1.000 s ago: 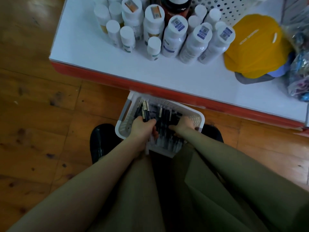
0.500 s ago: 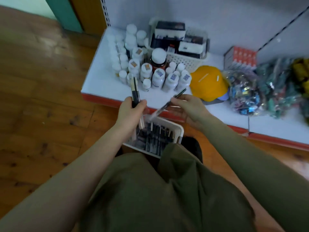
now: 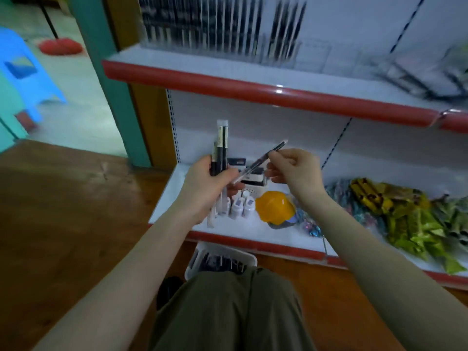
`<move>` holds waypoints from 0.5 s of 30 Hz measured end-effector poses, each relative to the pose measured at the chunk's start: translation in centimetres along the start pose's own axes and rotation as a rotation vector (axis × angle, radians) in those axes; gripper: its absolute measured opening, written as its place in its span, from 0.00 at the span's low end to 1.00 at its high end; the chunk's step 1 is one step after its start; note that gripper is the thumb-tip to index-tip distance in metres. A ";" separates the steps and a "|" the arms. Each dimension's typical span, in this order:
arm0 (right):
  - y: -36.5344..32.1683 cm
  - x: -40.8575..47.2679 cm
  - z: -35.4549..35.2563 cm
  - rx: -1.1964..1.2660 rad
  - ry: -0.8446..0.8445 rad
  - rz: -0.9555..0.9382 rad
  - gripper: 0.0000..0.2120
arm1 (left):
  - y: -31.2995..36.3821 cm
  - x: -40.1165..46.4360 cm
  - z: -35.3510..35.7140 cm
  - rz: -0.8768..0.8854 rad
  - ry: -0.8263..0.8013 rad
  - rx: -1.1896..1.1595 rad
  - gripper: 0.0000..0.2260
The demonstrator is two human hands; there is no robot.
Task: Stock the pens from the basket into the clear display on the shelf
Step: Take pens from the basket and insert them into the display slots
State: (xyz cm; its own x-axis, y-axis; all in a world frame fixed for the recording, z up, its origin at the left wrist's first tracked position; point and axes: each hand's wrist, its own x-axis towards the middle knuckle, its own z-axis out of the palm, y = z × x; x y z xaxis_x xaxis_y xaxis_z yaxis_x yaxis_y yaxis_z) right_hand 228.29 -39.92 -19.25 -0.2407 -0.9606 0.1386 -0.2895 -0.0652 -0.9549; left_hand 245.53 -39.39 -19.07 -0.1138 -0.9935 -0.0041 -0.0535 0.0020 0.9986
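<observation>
Your left hand [image 3: 207,183] grips a pen bundle [image 3: 220,158] upright | your right hand [image 3: 293,171] pinches 1 pen [image 3: 260,160] | basket [image 3: 222,259] on wooden floor [image 3: 63,224] by your knees | clear display [image 3: 217,24], blurred, on the red-edged upper shelf [image 3: 253,89]

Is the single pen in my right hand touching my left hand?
Cannot tell. In the head view the single pen's lower tip ends at the left hand; blur hides any contact.
</observation>
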 end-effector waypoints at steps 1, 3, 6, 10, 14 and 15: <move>-0.9 -0.4 -0.7 -0.130 0.039 -0.109 0.07 | 1.1 -0.3 0.2 0.007 -0.008 -0.038 0.04; -2.6 -1.1 -2.0 -0.364 0.087 -0.356 0.13 | 3.6 -0.8 0.7 0.019 -0.026 -0.078 0.05; -5.3 -0.6 -3.5 -0.655 0.076 -0.768 0.14 | 7.6 -0.6 1.9 0.064 -0.054 -0.116 0.04; -9.4 2.3 -5.5 -0.729 0.134 -0.955 0.16 | 12.4 0.9 3.3 0.182 -0.103 -0.163 0.03; -11.2 6.7 -7.0 -0.655 0.151 -0.923 0.13 | 15.5 4.1 4.1 0.240 -0.063 -0.242 0.02; -11.5 8.0 -7.2 -0.597 0.163 -0.876 0.11 | 15.9 5.2 4.2 0.256 -0.042 -0.237 0.02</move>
State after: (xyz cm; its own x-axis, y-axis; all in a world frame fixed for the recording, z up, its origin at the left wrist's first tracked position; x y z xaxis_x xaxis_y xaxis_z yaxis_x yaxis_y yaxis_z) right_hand 223.00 -44.91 -5.31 0.1627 -0.5929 0.7887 -0.8168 -0.5293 -0.2295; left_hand 239.87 -44.05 -3.41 -0.1343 -0.9586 0.2512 0.2128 0.2196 0.9521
